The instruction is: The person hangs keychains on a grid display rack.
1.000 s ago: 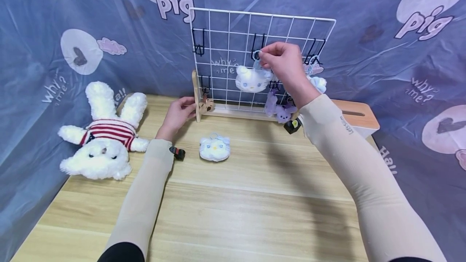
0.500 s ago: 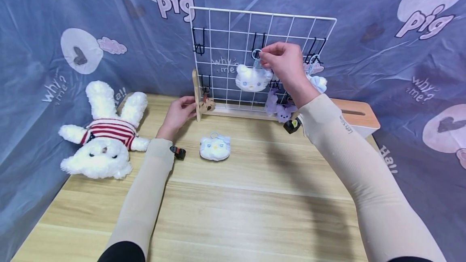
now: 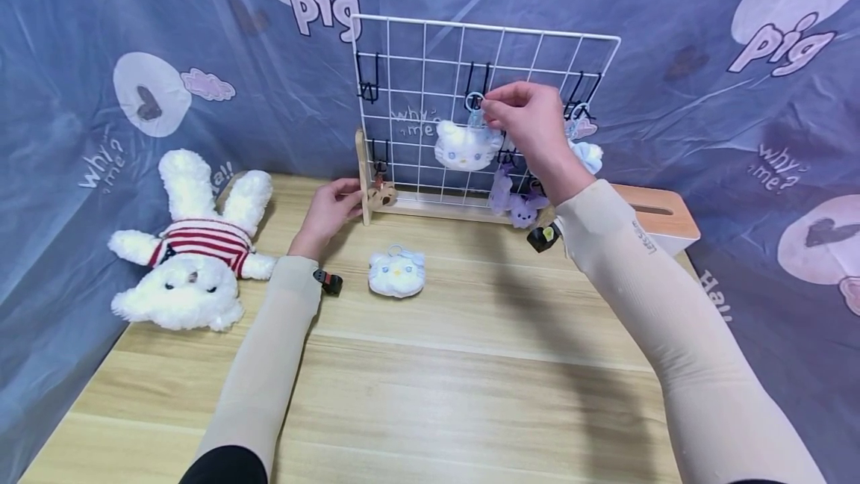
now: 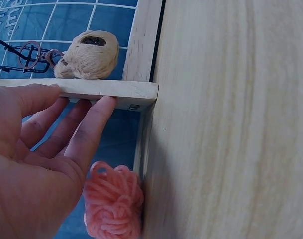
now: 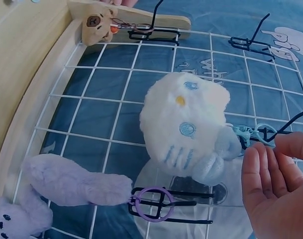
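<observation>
My right hand [image 3: 531, 122] is at the light blue ring [image 5: 265, 132] of a white plush cat-head keychain [image 5: 183, 122], with thumb and fingertips slightly apart beside the ring. That ring sits on a black hook [image 5: 285, 127] of the white wire grid rack [image 3: 485, 24], and the plush hangs in front of the mesh. On the left, my left hand [image 4: 51, 144] holds the rack's wooden side post [image 4: 111, 87] between thumb and fingers. A brown plush bear keychain [image 4: 94, 55] hangs just inside that post. A second white cat-head keychain [image 3: 396, 275] lies on the table.
Purple plush keychains [image 3: 524, 208] hang low on the rack, and a blue-and-white plush [image 3: 587, 155] hangs at the right. A white teddy [image 3: 191, 245] in a striped sweater lies at left. A wooden-lidded box [image 3: 672, 215] stands at right. Pink yarn [image 4: 114, 201] shows behind the post.
My right hand has shifted slightly right, so the blue ring on the hook shows more fully. My left hand stays on the post.
</observation>
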